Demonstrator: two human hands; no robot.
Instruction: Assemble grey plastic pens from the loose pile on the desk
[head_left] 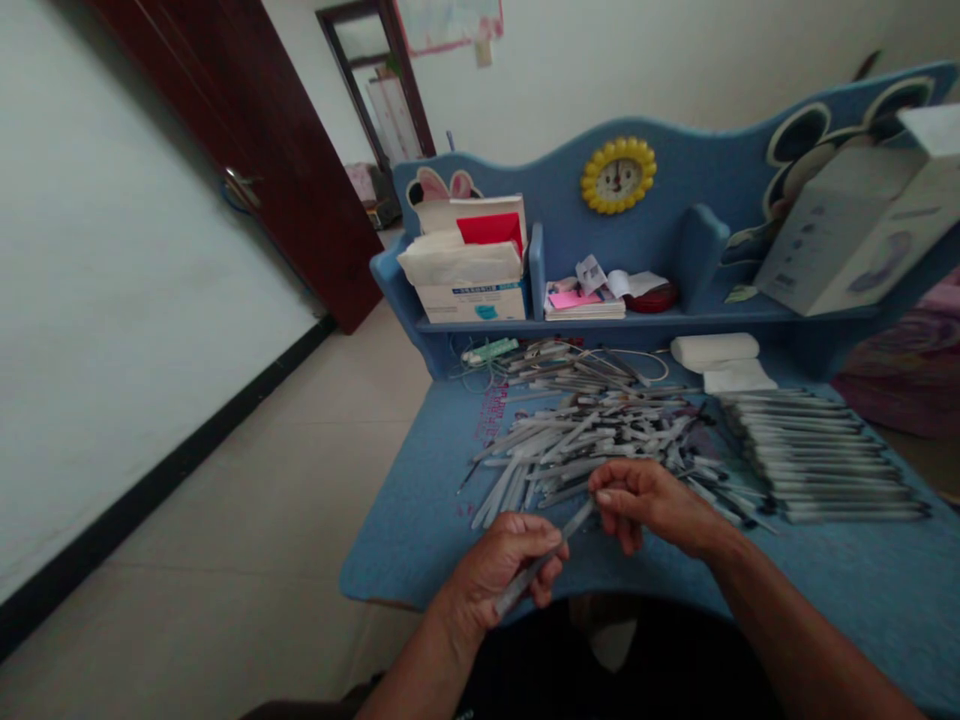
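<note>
Your left hand is closed around a slim, pale, translucent plastic pen tube, thumb pressed along its side and fingers wrapped beneath. The tube slants up and away from your palm, above the near edge of the blue, curved-front bench. Your right hand is narrow, its thumb and forefinger brought together on the tube's upper end, its other fingers curled below; the tip itself is too small to make out between them. Both hands are thus on the one tube, near each other yet apart.

Just beyond your hands, you have a loose heap of whitish and grey pen tubes lying at many angles, some with dark ends. To its right, a neat stack of pale pens with dark ends lies in parallel rows. Behind that stack sits a white roll of soft paper, its loose end spread toward you.

At the back, a blue shelf carries an open white cardboard box with blue print at the left, a small pile of papers and booklets in the middle, and a tilted white carton at the right. A yellow flower-shaped clock is mounted on the panel above.
</note>
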